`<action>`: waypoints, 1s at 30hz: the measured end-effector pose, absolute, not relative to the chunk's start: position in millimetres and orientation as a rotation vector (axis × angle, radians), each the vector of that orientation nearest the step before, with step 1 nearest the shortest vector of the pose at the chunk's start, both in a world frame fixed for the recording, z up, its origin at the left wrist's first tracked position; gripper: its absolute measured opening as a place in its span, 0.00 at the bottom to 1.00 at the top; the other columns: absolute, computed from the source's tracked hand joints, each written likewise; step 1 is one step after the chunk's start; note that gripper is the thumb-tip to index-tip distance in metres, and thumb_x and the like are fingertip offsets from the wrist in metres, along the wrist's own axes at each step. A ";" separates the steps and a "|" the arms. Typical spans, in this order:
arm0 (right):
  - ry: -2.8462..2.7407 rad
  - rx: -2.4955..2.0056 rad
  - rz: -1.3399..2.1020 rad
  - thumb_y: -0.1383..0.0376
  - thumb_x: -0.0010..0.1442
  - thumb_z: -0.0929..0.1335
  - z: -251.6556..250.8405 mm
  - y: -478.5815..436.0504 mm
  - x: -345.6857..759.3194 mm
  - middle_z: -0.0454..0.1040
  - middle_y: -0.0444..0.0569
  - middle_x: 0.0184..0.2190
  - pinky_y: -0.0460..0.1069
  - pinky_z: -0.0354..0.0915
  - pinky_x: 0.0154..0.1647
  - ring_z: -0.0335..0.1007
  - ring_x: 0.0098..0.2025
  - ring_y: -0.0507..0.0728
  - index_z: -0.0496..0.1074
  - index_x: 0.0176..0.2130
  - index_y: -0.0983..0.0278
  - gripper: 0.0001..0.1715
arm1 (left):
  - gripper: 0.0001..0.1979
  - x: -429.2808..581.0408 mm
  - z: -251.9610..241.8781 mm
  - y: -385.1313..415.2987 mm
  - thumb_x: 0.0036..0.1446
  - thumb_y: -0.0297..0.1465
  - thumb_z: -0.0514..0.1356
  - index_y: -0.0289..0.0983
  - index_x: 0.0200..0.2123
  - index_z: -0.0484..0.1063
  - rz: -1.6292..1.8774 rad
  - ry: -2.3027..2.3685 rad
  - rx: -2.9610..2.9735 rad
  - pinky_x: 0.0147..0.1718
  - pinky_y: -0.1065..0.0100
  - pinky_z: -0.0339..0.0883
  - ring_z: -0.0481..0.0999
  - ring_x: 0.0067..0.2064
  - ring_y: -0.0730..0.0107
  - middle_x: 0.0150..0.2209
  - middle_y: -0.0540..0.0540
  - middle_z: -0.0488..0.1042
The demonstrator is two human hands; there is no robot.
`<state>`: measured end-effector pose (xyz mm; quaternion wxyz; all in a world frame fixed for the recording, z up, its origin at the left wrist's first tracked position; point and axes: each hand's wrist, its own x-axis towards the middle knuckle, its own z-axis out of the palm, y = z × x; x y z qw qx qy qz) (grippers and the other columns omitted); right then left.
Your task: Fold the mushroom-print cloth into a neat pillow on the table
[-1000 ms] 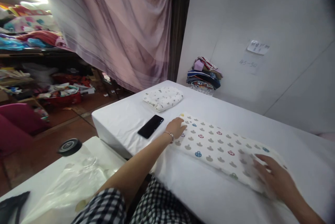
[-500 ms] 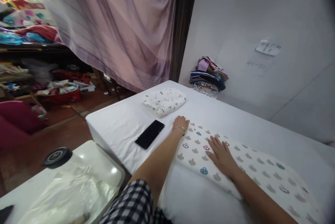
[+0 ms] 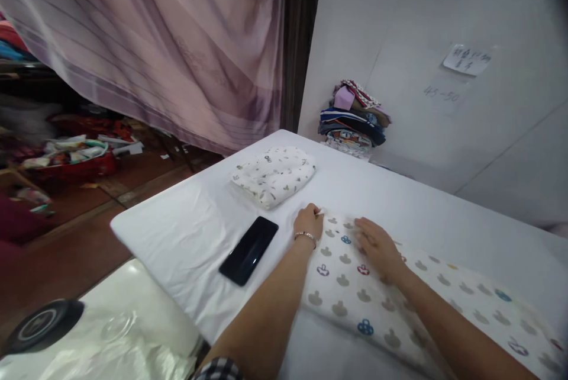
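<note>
A white cloth with grey, blue and red mushroom-like prints (image 3: 341, 279) lies stretched out over the table towards the right. At its far left corner my left hand (image 3: 309, 223) is closed, pinching the cloth's edge between thumb and fingers. My right hand (image 3: 377, 247) rests over the same cloth near its far edge, fingers together and stretched out; its fingertips are slightly blurred. Left of my left hand lies a black phone (image 3: 249, 250). Beyond it sits a folded white cloth with small prints (image 3: 275, 176).
The white-covered table (image 3: 177, 220) ends at a corner on the left. A white surface with a plastic bag (image 3: 128, 350) and a black round knob (image 3: 44, 324) stands at lower left. Folded clothes (image 3: 352, 119) are stacked by the wall. A pink curtain (image 3: 199, 42) hangs behind.
My left hand now pinches the cloth's corner. My right hand has shifted towards the cloth's far edge, and its fingers have come together. The view has moved closer and to the right.
</note>
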<state>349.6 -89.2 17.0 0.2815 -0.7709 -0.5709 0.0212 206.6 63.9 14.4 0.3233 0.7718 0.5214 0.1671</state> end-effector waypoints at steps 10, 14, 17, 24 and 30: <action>-1.600 -2.165 0.222 0.68 0.56 0.63 17.0 10.2 336.7 0.73 0.50 0.39 0.51 0.59 0.48 0.65 0.44 0.57 0.73 0.42 0.63 0.14 | 0.07 207.1 11.5 66.3 0.55 0.36 0.55 0.43 0.38 0.67 0.397 1.380 2.026 0.36 0.66 0.63 0.73 0.38 0.65 0.37 0.46 0.74; -1.548 -2.114 0.240 0.69 0.56 0.62 12.8 13.4 337.5 0.72 0.48 0.34 0.48 0.60 0.43 0.65 0.39 0.55 0.74 0.34 0.63 0.11 | 0.08 207.8 11.7 66.0 0.55 0.35 0.54 0.42 0.39 0.67 0.402 1.384 2.040 0.36 0.66 0.63 0.73 0.40 0.64 0.38 0.45 0.74; -1.553 -2.056 0.225 0.70 0.56 0.61 9.7 13.4 336.7 0.71 0.48 0.32 0.48 0.59 0.41 0.65 0.37 0.54 0.73 0.32 0.63 0.11 | 0.12 208.1 13.5 65.5 0.55 0.35 0.54 0.43 0.44 0.66 0.425 1.346 2.038 0.39 0.66 0.64 0.73 0.42 0.64 0.40 0.46 0.75; -1.562 -1.989 0.221 0.67 0.58 0.60 9.7 10.4 336.1 0.72 0.47 0.32 0.48 0.61 0.40 0.66 0.37 0.54 0.73 0.33 0.62 0.12 | 0.16 210.0 12.8 71.3 0.57 0.41 0.53 0.45 0.46 0.69 0.388 1.274 2.102 0.42 0.64 0.64 0.72 0.47 0.62 0.43 0.47 0.76; -1.670 -2.135 0.249 0.64 0.59 0.60 18.8 -9.9 351.5 0.74 0.50 0.39 0.50 0.60 0.46 0.67 0.42 0.57 0.73 0.41 0.62 0.15 | 0.13 211.2 11.4 74.7 0.57 0.40 0.52 0.46 0.43 0.70 0.351 1.311 2.079 0.40 0.65 0.64 0.73 0.44 0.64 0.41 0.48 0.77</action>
